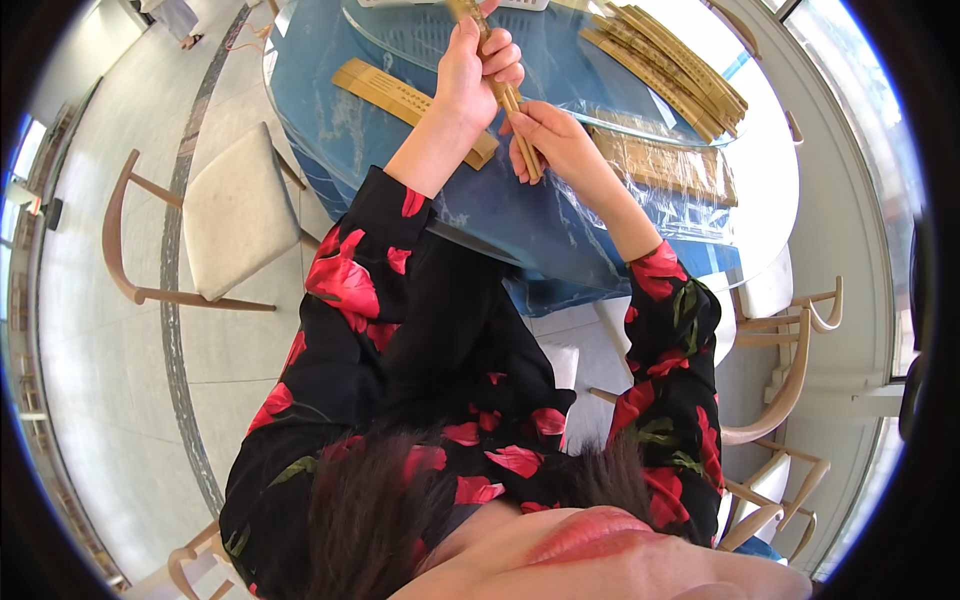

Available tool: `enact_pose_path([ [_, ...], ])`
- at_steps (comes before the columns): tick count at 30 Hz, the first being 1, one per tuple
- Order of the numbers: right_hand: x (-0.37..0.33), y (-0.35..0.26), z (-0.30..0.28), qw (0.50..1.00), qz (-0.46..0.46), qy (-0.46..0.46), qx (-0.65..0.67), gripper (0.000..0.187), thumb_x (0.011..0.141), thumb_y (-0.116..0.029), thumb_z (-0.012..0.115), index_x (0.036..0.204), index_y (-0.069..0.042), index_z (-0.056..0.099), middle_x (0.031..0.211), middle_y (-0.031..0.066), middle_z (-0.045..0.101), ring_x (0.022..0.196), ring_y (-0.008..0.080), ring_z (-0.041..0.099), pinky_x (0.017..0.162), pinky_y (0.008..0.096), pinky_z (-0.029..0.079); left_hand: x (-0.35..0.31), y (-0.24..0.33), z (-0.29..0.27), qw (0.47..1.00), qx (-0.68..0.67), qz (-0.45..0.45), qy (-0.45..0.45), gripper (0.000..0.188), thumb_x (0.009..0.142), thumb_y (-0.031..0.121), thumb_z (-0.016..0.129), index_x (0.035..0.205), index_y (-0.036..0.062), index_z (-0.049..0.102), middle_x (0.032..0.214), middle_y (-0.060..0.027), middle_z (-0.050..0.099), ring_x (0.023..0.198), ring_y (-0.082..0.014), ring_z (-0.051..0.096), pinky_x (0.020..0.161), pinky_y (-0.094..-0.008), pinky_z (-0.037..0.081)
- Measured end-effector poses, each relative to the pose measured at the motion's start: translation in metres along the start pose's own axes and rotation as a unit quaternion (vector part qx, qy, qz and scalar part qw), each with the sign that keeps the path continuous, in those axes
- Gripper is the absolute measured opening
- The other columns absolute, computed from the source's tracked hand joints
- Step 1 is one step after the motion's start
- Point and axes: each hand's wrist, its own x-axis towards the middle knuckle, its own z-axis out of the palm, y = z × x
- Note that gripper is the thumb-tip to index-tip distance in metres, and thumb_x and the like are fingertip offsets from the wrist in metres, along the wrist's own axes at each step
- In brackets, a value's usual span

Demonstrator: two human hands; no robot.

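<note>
Over the near part of the table, my left hand (478, 75) is closed round the upper part of some slim light-brown wooden chopsticks (527, 158). Something brown and printed, perhaps a paper sleeve, shows at their top end but is cut by the frame's edge. Lower down, the fingers of my right hand (548, 142) pinch the same chopsticks, which slant with their lower ends toward me. Beneath my left wrist lies a flat brown paper strip (385, 92) with print on it, partly covered by the forearm.
A pile of long brown printed packets (665, 70) lies at the far right. Nearer, a clear plastic bag (665, 170) holds more brown pieces. The edge of a white basket (510, 3) shows at the back. Chairs stand round the blue-covered table (310, 75), one pale-seated chair (240, 220) at left.
</note>
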Motion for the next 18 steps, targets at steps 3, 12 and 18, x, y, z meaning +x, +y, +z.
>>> enact_pose_path([
  [3, -0.005, -0.010, -0.011, 0.998, 0.019, -0.039, -0.042, 0.028, 0.109, -0.025, 0.051, 0.109, -0.002, 0.067, 0.080, 0.0027, 0.068, 0.074, 0.0096, 0.064, 0.067, 0.0239, 0.049, 0.003, 0.014, -0.006, 0.997, -0.017, 0.032, 0.066, 0.046, 0.115, 0.045, 0.027, 0.136, 0.0148, 0.055, 0.073, 0.0057, 0.030, 0.059, -0.0094, 0.025, 0.059, -0.0258, 0.030],
  [12, -0.002, -0.006, -0.020, 0.991, -0.038, -0.064, -0.108, 0.020, 0.102, -0.018, 0.064, 0.103, 0.000, 0.074, 0.084, 0.0004, 0.069, 0.079, 0.0072, 0.064, 0.072, 0.0227, 0.051, 0.009, 0.030, -0.038, 0.991, -0.121, 0.029, 0.057, 0.047, 0.115, 0.044, 0.026, 0.134, 0.0137, 0.055, 0.072, 0.0050, 0.029, 0.058, -0.0101, 0.025, 0.059, -0.0265, 0.030],
  [18, 0.007, 0.013, -0.012, 0.974, -0.087, 0.091, -0.189, 0.022, 0.097, -0.024, 0.071, 0.098, -0.002, 0.076, 0.072, 0.0037, 0.069, 0.065, 0.0114, 0.064, 0.062, 0.0286, 0.049, -0.002, -0.001, -0.009, 0.980, -0.199, -0.023, 0.000, 0.031, 0.108, 0.038, 0.049, 0.102, 0.0159, 0.069, 0.071, 0.0016, 0.037, 0.058, -0.0136, 0.036, 0.058, -0.0295, 0.037],
])
